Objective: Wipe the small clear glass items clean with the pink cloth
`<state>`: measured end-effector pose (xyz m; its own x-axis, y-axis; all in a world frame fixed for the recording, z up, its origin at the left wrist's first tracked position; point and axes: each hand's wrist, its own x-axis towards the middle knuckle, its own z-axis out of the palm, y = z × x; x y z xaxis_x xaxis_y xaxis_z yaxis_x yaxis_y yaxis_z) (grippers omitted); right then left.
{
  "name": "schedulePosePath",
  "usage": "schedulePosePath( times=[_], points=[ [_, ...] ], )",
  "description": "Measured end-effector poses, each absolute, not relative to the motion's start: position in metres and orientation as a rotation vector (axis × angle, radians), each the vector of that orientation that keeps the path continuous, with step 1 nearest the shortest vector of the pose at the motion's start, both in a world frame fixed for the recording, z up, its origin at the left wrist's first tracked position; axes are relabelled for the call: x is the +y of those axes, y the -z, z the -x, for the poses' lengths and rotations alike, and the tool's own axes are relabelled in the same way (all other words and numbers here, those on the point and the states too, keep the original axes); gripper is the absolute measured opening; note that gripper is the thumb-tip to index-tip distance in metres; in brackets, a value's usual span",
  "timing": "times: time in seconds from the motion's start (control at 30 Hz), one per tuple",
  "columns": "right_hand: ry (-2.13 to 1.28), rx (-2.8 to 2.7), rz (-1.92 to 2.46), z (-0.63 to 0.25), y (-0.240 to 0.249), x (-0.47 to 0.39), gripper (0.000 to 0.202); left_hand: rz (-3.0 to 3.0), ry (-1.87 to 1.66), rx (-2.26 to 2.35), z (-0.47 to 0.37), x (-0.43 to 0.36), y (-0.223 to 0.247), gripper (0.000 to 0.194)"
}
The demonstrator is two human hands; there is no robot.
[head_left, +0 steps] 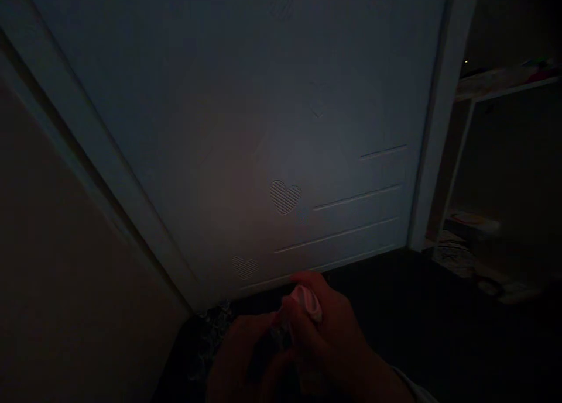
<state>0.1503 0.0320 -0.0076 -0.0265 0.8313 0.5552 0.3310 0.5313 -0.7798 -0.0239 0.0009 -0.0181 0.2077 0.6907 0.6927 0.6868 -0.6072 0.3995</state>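
In the dim light both hands meet low in the middle of the head view. My right hand (340, 327) is closed around a pale pinkish, folded thing (308, 302) that looks soft, like cloth; its exact kind I cannot make out. Part of it bulges out between the thumb and the curled fingers. From the left, my left hand (239, 350) reaches in with its thumb and fingers bent, and its fingertips pinch at the near left side of the same bundle. The lower part of both hands fades into shadow.
A pale door (219, 128) with engraved hearts and lines stands in front, with its frame (432, 128) at the right. A wall (65, 274) rises on the left. At the right is a shelf unit (465, 157) with items on it. The floor (386, 298) is dark.
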Motion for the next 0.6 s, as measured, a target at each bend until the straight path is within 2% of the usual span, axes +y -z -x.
schedulePosePath(
  times=[0.33, 0.43, 0.6],
  points=[
    [-0.937, -1.403, 0.820, -0.149, 0.018, 0.032, 0.035, -2.287, -1.413, 1.465, 0.030, -0.003, 0.015, 0.022],
    [-0.957, -1.405, 0.814, -0.147, 0.015, 0.030, 0.034, -2.226, -1.407, 1.449, 0.028, -0.003, 0.011, 0.021],
    [-0.797, -1.544, 0.925, -0.148, 0.002, 0.027, 0.032, -2.228, -1.361, 1.432, 0.023, -0.005, 0.005, 0.021]
  ],
)
